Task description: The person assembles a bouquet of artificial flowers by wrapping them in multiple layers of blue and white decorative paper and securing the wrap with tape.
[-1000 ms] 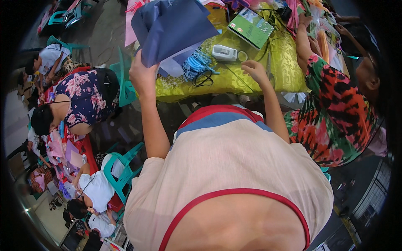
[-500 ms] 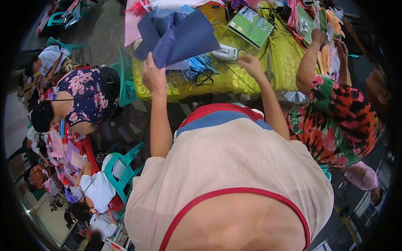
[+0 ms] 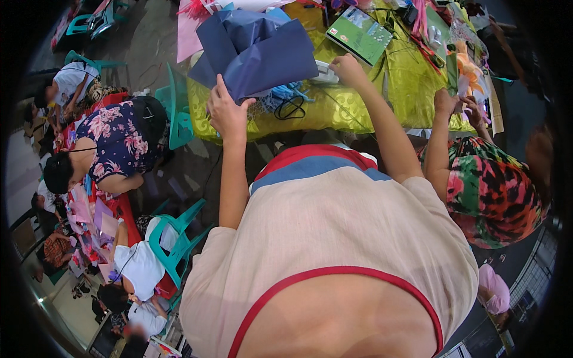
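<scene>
Currently touching the lower end of the blue wrap (image 3: 262,53) with the left hand (image 3: 230,116), pressing index finger up against its face and splaying thumb to the right; not able to tell whether gripping or merely propping. Holding the right hand (image 3: 349,70) at the tape dispenser (image 3: 323,74) with fingers bent, hiding part of it; not able to tell whether pinching anything. Seeing the wrap over the yellow cloth (image 3: 334,112), left of the green book (image 3: 361,36), partly covering the blue strands (image 3: 287,91). Judging the wrap as light, thin, fairly crisp; probably creasing easily, maybe slipping a bit under dry fingers. Best gripping low, at the narrowing end, avoiding the flared edges.
</scene>
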### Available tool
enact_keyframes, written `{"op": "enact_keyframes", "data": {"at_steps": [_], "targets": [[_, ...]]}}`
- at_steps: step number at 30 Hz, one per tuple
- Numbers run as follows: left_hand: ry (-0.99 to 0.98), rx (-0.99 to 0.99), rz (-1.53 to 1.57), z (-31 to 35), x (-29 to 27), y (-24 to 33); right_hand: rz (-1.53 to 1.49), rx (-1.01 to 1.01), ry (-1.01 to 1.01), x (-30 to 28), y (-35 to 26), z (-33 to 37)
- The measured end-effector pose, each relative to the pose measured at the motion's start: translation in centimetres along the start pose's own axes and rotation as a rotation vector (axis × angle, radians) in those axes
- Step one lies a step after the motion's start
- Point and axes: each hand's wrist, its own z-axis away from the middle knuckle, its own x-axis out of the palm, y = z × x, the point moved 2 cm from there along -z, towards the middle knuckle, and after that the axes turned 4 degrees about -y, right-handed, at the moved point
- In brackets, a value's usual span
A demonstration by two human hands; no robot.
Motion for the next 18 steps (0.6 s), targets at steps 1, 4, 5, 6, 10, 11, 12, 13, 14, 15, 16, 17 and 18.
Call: {"op": "enact_keyframes", "data": {"at_steps": [1,4,5,6,10,11,12,13,14,15,16,17,18], "targets": [[-0.005,0.003,0.009,0.1,0.1,0.1,0.014,-0.003,-0.052,-0.1,0.1,-0.6],[0.037,0.055,-0.030,0.6,0.0,0.5,0.011,0.035,-0.148,-0.4,0.2,-1.6],[0.067,0.056,-0.072,0.8,-0.2,0.9,0.003,0.056,-0.169,-0.6,0.2,-1.8],[0.097,0.057,-0.114,1.0,-0.5,1.5,-0.001,0.062,-0.186,-0.8,0.1,-1.9],[0.268,0.289,0.078,1.2,-0.5,3.1,0.060,0.090,-0.249,-1.0,-0.3,-2.4],[0.238,0.356,0.082,1.4,-0.3,3.8,0.093,0.099,-0.264,-1.0,-0.6,-2.5],[0.209,0.423,0.085,1.7,-0.1,4.6,0.148,0.077,-0.242,-0.9,-1.0,-2.4],[0.180,0.490,0.090,1.8,0.1,5.2,0.205,0.055,-0.218,-1.0,-1.7,-2.3],[0.160,0.520,0.055,1.7,0.1,5.5,0.262,0.033,-0.194,-1.1,-2.3,-2.0],[0.187,0.452,0.057,1.4,0.0,5.5,0.272,0.032,-0.186,-1.1,-2.7,-1.9],[0.213,0.388,0.059,0.9,-0.8,5.8,0.280,0.035,-0.176,-1.0,-3.0,-1.8],[0.239,0.324,0.061,0.5,-1.3,5.9,0.289,0.036,-0.166,-1.1,-3.2,-1.7],[0.206,0.227,-0.006,-0.1,-1.2,5.1,0.282,0.027,-0.163,-1.2,-3.3,-1.5]]}}
